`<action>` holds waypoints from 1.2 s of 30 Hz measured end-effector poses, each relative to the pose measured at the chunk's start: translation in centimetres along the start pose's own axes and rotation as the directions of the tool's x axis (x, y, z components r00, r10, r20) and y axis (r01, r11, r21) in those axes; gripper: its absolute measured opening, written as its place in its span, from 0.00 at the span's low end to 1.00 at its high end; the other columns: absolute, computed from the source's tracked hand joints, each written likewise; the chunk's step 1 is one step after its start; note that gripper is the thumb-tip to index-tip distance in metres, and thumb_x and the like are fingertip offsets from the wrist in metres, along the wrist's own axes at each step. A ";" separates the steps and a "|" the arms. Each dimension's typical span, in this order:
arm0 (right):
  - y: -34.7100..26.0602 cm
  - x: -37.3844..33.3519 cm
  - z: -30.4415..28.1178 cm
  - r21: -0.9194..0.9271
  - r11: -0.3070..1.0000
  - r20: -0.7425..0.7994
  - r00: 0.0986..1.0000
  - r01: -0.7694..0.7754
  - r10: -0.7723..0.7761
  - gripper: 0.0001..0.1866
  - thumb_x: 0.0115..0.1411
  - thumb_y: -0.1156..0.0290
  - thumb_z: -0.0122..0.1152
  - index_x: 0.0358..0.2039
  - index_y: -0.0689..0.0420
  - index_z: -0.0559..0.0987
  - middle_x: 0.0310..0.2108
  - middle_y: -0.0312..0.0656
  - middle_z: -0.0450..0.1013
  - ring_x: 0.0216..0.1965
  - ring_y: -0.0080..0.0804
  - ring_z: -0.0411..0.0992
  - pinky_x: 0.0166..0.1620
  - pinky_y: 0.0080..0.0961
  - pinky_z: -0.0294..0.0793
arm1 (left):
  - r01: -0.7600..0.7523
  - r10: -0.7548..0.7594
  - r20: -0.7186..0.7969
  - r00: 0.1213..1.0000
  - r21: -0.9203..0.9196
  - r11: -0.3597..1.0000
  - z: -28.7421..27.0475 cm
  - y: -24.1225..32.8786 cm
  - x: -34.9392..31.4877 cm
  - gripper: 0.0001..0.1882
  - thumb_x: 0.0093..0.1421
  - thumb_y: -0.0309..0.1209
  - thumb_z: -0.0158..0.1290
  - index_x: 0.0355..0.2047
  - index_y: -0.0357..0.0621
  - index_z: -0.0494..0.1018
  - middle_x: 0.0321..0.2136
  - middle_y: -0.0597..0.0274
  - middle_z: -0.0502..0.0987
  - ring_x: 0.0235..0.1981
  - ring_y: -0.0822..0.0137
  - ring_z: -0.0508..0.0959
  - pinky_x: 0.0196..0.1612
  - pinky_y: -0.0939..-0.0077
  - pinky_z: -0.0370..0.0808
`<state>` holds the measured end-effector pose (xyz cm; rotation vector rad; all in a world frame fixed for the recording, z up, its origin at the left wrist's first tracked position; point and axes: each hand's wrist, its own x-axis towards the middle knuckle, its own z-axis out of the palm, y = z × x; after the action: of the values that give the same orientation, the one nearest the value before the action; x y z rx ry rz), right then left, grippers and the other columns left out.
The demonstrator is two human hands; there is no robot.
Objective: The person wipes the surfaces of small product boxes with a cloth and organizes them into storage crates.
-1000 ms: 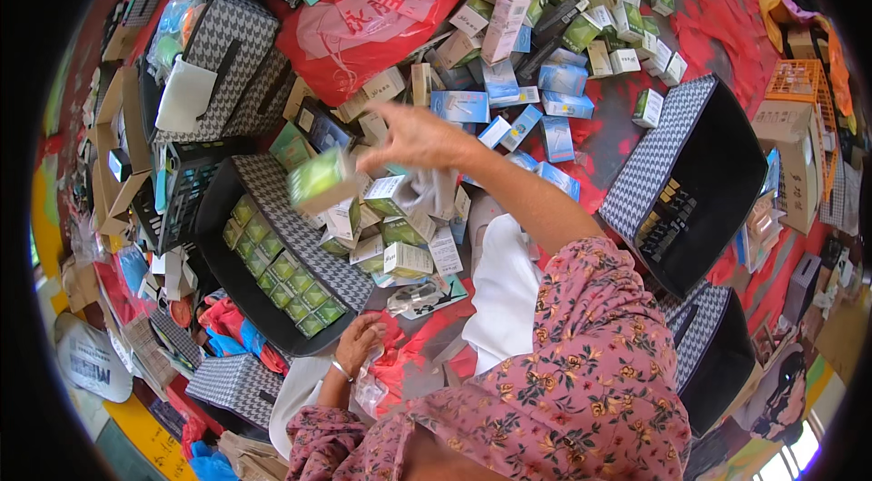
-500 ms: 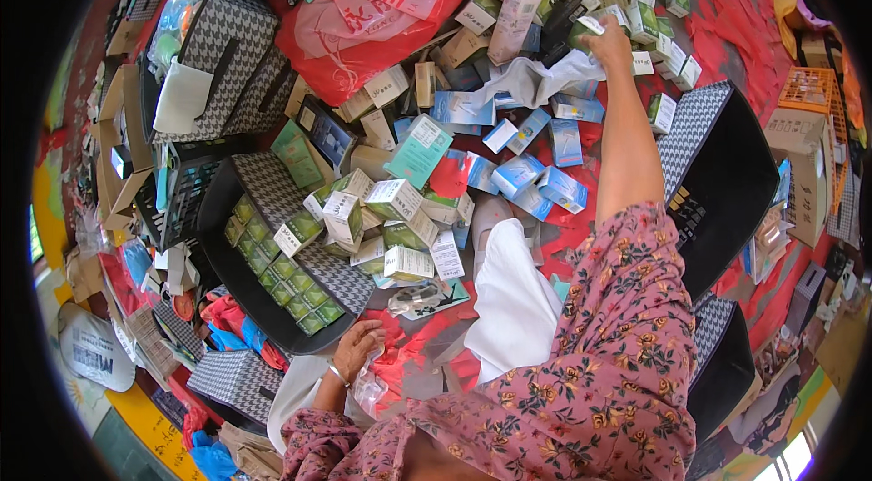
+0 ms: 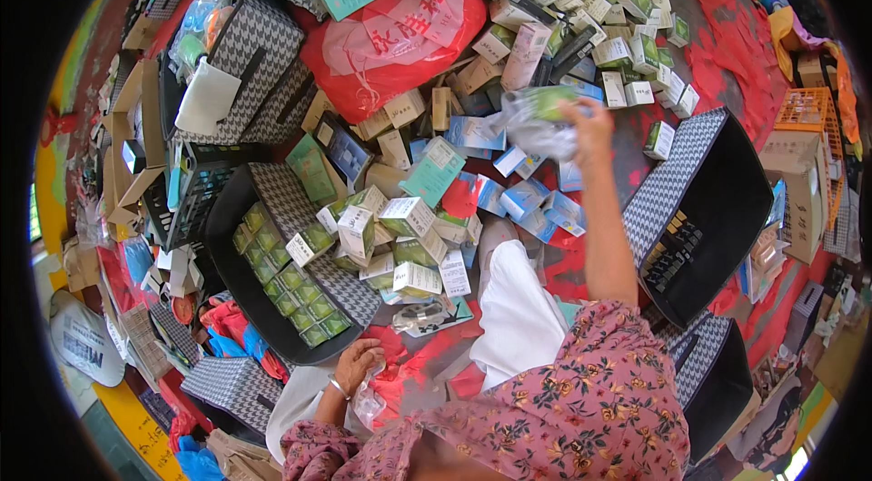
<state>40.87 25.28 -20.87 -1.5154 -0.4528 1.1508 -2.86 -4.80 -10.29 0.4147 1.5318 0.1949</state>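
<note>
My right hand (image 3: 590, 131) is raised over the pile, gripping a green-and-white carton (image 3: 550, 103) together with a grey cloth (image 3: 536, 131); motion smears them. Below it lie several blue-and-white cartons (image 3: 524, 198). My left hand (image 3: 359, 363) rests by my left knee, its fingers loosely extended, beside a crumpled clear plastic bag (image 3: 369, 404). Just beyond that hand stands a black-lined houndstooth box (image 3: 222, 249), with rows of small green cartons (image 3: 291, 290) inside. Loose green-and-white cartons (image 3: 409, 217) and a teal carton (image 3: 434, 170) are heaped at its right side.
A red plastic bag (image 3: 391, 36) lies at the far middle, beside a heap of green-and-white cartons (image 3: 613, 54). An open houndstooth box with black lining (image 3: 718, 218) stands at right, near an orange crate (image 3: 808, 109). Another houndstooth box (image 3: 245, 72) stands far left.
My right hand has come back toward me from the far heap, carrying the green-and-white carton and grey cloth. The left hand stays by the knee. The view has shifted slightly.
</note>
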 end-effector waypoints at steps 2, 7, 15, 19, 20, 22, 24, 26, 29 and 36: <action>1.3 -4.8 3.4 -0.036 0.999 0.314 0.949 -0.027 0.037 0.22 0.44 0.69 0.65 0.39 0.62 0.70 0.30 0.42 0.72 0.33 0.27 0.71 0.39 0.21 0.69 | 0.013 -0.013 0.014 1.000 0.029 0.999 0.3 0.6 0.2 0.18 0.57 0.32 0.44 0.46 0.36 0.63 0.38 0.56 0.71 0.39 0.68 0.72 0.42 0.77 0.68; 2.0 -6.9 9.2 -0.169 0.984 0.439 0.889 -0.058 0.128 0.20 0.50 0.61 0.61 0.38 0.62 0.71 0.27 0.42 0.73 0.27 0.25 0.70 0.33 0.21 0.71 | -0.045 0.044 0.019 0.999 0.032 0.998 0.8 3.1 -0.6 0.18 0.57 0.32 0.44 0.46 0.36 0.63 0.38 0.57 0.71 0.39 0.67 0.71 0.43 0.77 0.68; 0.3 -9.8 4.7 0.082 0.757 0.633 0.620 -0.649 0.463 0.13 0.53 0.62 0.56 0.26 0.60 0.72 0.10 0.32 0.60 0.11 0.22 0.60 0.17 0.21 0.64 | -0.343 0.339 0.054 0.939 0.122 0.931 -1.9 1.0 -1.3 0.14 0.57 0.29 0.46 0.44 0.38 0.66 0.35 0.65 0.71 0.35 0.75 0.69 0.38 0.80 0.69; -5.2 -18.5 8.8 0.002 0.810 0.573 0.664 -0.587 0.480 0.12 0.56 0.63 0.52 0.24 0.59 0.71 0.10 0.30 0.59 0.12 0.20 0.60 0.18 0.19 0.65 | -0.280 0.292 0.153 0.944 -0.097 0.955 -0.8 1.9 -2.2 0.24 0.55 0.31 0.49 0.51 0.40 0.58 0.38 0.59 0.70 0.35 0.72 0.70 0.37 0.77 0.69; -5.9 -19.6 10.0 -0.119 0.821 0.644 0.586 -0.558 0.492 0.12 0.56 0.63 0.52 0.23 0.58 0.71 0.11 0.30 0.60 0.13 0.19 0.60 0.19 0.18 0.64 | -0.363 0.383 0.179 0.906 -0.132 0.922 -0.3 2.3 -2.2 0.31 0.53 0.30 0.51 0.55 0.45 0.51 0.42 0.54 0.67 0.38 0.69 0.71 0.38 0.74 0.70; -6.7 -21.9 12.0 -0.339 0.815 0.729 0.416 -0.470 0.543 0.12 0.56 0.63 0.51 0.23 0.58 0.72 0.13 0.30 0.61 0.15 0.18 0.59 0.20 0.17 0.64 | -0.454 0.492 0.205 0.846 -0.208 0.866 1.3 3.7 -3.9 0.45 0.49 0.29 0.56 0.59 0.53 0.36 0.50 0.48 0.59 0.43 0.60 0.70 0.42 0.68 0.70; -7.8 -26.5 15.8 -0.559 0.816 0.704 0.434 -0.150 0.562 0.14 0.56 0.61 0.51 0.21 0.59 0.74 0.13 0.30 0.60 0.15 0.18 0.58 0.20 0.17 0.60 | -0.536 0.584 0.189 0.789 -0.253 0.806 1.9 5.5 -4.9 0.56 0.44 0.29 0.60 0.59 0.61 0.27 0.56 0.44 0.49 0.48 0.52 0.67 0.44 0.61 0.70; -8.2 -31.7 18.1 -0.660 0.751 0.683 0.397 -0.024 0.613 0.16 0.57 0.60 0.50 0.22 0.59 0.74 0.12 0.30 0.59 0.14 0.18 0.57 0.19 0.16 0.59 | -0.629 0.678 0.145 0.720 -0.276 0.727 1.8 5.8 -5.2 0.60 0.42 0.27 0.61 0.58 0.63 0.23 0.58 0.44 0.42 0.49 0.46 0.65 0.45 0.57 0.69; -6.8 -35.5 19.4 -0.658 0.750 0.710 0.378 0.060 0.594 0.17 0.57 0.57 0.50 0.24 0.60 0.73 0.12 0.30 0.59 0.13 0.18 0.58 0.18 0.16 0.58 | -0.634 0.732 0.198 0.652 -0.386 0.669 0.5 5.6 -5.0 0.43 0.46 0.29 0.57 0.59 0.51 0.45 0.51 0.54 0.60 0.47 0.62 0.68 0.45 0.70 0.70; -9.2 -38.4 20.6 -0.591 0.786 0.675 0.644 0.179 0.360 0.21 0.52 0.51 0.55 0.31 0.60 0.75 0.21 0.36 0.66 0.24 0.24 0.64 0.28 0.20 0.63 | -0.694 0.716 0.081 0.693 -0.190 0.694 -2.5 4.9 -7.0 0.11 0.52 0.32 0.48 0.34 0.41 0.72 0.26 0.65 0.74 0.25 0.75 0.73 0.27 0.83 0.72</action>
<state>8.95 8.57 5.37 -1.5167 -1.4843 1.8576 -4.93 -2.62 -1.88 0.8804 1.1274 0.8650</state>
